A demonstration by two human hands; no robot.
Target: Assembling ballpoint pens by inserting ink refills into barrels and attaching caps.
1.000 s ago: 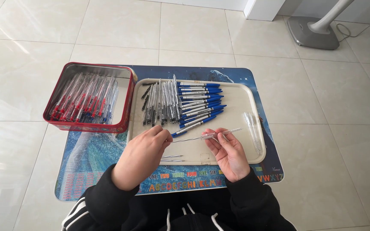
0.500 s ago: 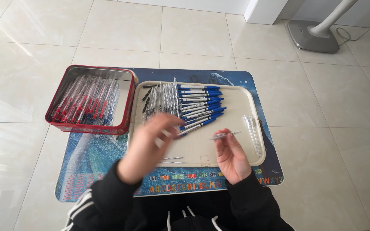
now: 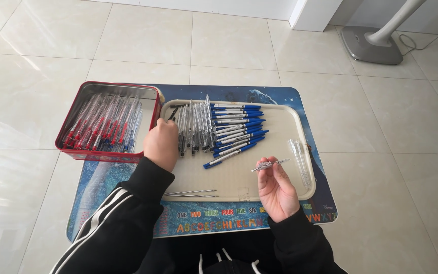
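view: head, looking down at floor setup
landmark: tray (image 3: 300, 152), beige, on a blue mat (image 3: 280, 96) over floor tiles
left hand (image 3: 161, 143): over tray's left edge, knuckles up, fingers curled down at the left end of the clear barrels (image 3: 194, 127); fingertips hidden, cannot tell if pinching anything
right hand (image 3: 276, 189): at tray's near edge, right of centre, palm up, thumb and fingers pinching a clear pen piece (image 3: 269, 164)
pen piece axis: roughly left-right across tray, right end tilted slightly away; sticks out both sides of the fingertips
barrels: upper-left of tray, long axis running away from the person, packed side by side
blue pens (image 3: 236, 129): just right of barrels, axes left-right, caps to the right, fanned
key relation: barrels lie directly under left fingers; left hand clearly nearer to them than right; pen piece sits well right of the left hand
refills (image 3: 191, 193): thin, near-left corner of tray, axis left-right
clear tubes (image 3: 300, 160): tray's right edge
tin (image 3: 108, 86): red, touching tray's left side, full of pens
fan base (image 3: 373, 45): far right of tray, well apart
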